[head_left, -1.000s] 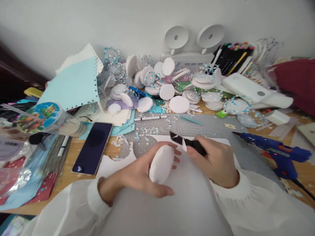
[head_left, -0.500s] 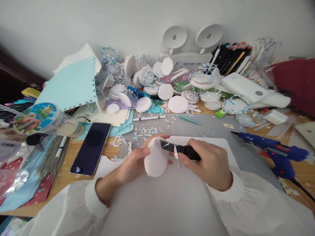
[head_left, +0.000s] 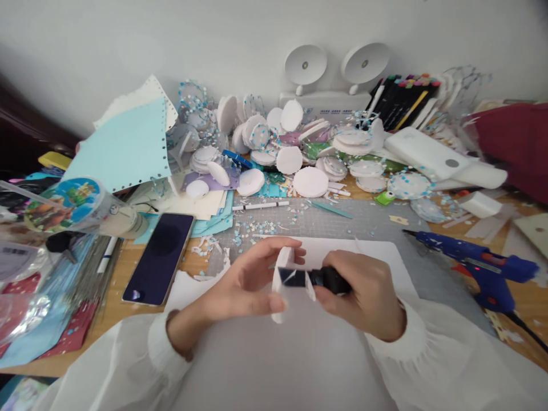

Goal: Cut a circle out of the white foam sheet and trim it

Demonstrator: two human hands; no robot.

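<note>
A white foam disc (head_left: 279,288) is held on edge by my left hand (head_left: 244,279), thumb at its lower part and fingers behind its top. My right hand (head_left: 363,291) is wrapped round the black handle of a utility knife (head_left: 331,279). The knife's dark blade points left and lies against the disc's edge. A thin white shaving (head_left: 310,285) clings near the base of the blade. Both hands are above a white sheet (head_left: 368,251) in front of me.
Many white discs (head_left: 310,181) pile up along the wall. A phone (head_left: 158,258) and a cup (head_left: 81,204) are at the left. On the right, a blue glue gun (head_left: 483,265) rests by the grey cutting mat (head_left: 363,220), which carries scraps.
My left hand has turned the disc from showing its flat face to standing edge-on, with the thumb now lower. The knife has shifted slightly down and right.
</note>
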